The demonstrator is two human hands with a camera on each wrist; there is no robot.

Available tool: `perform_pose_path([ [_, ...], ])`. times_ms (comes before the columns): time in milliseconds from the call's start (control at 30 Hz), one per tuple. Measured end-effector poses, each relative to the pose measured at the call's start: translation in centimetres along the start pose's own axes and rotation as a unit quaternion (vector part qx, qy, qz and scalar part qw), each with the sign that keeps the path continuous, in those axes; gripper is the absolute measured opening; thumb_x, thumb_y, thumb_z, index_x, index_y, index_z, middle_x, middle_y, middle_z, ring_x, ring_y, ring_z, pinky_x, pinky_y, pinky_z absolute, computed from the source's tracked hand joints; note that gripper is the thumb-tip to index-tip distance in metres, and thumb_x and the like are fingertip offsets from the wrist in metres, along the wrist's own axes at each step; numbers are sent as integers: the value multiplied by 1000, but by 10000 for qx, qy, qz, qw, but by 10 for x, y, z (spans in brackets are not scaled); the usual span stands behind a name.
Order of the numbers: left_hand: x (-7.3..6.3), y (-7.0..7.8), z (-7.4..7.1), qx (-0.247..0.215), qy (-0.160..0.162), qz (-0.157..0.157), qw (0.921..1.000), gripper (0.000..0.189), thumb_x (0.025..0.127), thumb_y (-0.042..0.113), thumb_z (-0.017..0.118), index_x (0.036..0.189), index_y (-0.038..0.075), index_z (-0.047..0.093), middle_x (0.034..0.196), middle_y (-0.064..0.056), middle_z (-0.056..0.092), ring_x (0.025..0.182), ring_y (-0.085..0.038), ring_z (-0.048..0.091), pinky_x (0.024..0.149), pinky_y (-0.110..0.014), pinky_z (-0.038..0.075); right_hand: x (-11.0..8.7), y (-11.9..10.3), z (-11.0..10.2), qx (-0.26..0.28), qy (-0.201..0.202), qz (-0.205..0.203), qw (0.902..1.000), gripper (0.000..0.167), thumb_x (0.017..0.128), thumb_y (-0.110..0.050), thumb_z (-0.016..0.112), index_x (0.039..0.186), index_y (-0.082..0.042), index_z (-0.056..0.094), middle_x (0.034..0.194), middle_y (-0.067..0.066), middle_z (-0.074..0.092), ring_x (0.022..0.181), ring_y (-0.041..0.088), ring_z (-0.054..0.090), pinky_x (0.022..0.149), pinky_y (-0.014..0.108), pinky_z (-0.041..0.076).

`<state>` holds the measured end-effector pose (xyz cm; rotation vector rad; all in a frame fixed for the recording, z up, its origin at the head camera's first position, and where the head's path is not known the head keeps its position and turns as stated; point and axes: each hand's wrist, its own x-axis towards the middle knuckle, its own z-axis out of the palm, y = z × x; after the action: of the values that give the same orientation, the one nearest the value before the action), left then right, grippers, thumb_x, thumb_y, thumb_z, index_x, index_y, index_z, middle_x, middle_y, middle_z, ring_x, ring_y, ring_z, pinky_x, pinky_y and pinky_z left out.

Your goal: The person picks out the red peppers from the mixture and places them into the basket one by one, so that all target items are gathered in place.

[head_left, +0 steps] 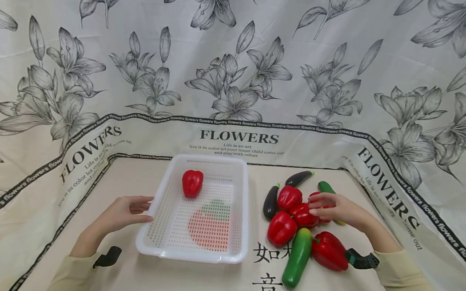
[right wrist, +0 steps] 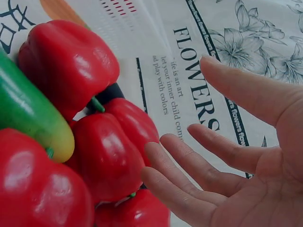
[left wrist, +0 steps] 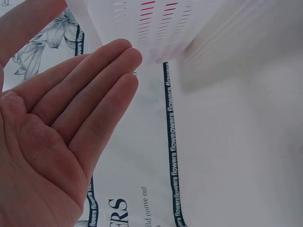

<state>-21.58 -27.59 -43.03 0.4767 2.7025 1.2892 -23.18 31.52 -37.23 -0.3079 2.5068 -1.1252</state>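
Note:
A white perforated basket (head_left: 158, 251) stands left of the middle, with one red bell pepper (head_left: 192, 183) inside near its far left corner. Beside the basket's left wall is my left hand (head_left: 126, 211), fingers extended and nothing in the palm; whether the fingertips touch the wall I cannot tell. On the right lies a pile of several red bell peppers (head_left: 281, 229). My right hand (head_left: 333, 209) hovers over the pile's right side, fingers spread and holding nothing. In the right wrist view its fingertips reach close to a red bell pepper (right wrist: 106, 156).
Two dark eggplants (head_left: 271, 202) lie at the pile's back left. One green cucumber (head_left: 298, 258) lies in front of the peppers, another (head_left: 326, 187) behind my right hand. Flower-printed cloth (head_left: 237, 74) rises around the table's back and sides.

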Motion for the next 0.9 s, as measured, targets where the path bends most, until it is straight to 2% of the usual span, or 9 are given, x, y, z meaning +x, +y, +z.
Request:
perform_pose_path([
  [200, -1, 0, 0, -104, 6, -1, 9999, 64, 78, 30, 78, 131, 3, 54, 119, -17, 65, 106, -30, 65, 85, -42, 56, -5, 14, -1, 294, -27, 153, 9994, 65, 89, -28, 66, 136, 7, 40, 126, 26, 55, 107, 29, 62, 87, 41, 55],
  [500, -2, -1, 1, -48, 18, -9, 10000, 65, 77, 31, 78, 131, 2, 55, 117, -17, 66, 104, -29, 66, 84, -39, 56, -13, 37, 0, 280, -17, 298, 9992, 67, 89, -29, 65, 137, 8, 38, 129, 28, 53, 108, 29, 62, 87, 42, 55],
  [633, -3, -1, 1, -67, 36, 41, 10000, 65, 77, 31, 78, 130, 1, 55, 116, -17, 67, 104, -29, 66, 83, -37, 56, -16, 48, -1, 442, -172, 389, 9981, 65, 90, -29, 63, 136, 10, 38, 128, 27, 54, 109, 28, 61, 89, 44, 54],
  [900, -4, -1, 0, -129, 28, 84, 9999, 64, 78, 29, 78, 130, 1, 55, 116, -17, 66, 104, -29, 66, 83, -37, 57, -18, 71, -4, 841, -655, 322, 9938, 62, 93, -24, 58, 135, 14, 36, 130, 29, 52, 111, 24, 60, 91, 46, 53],
])
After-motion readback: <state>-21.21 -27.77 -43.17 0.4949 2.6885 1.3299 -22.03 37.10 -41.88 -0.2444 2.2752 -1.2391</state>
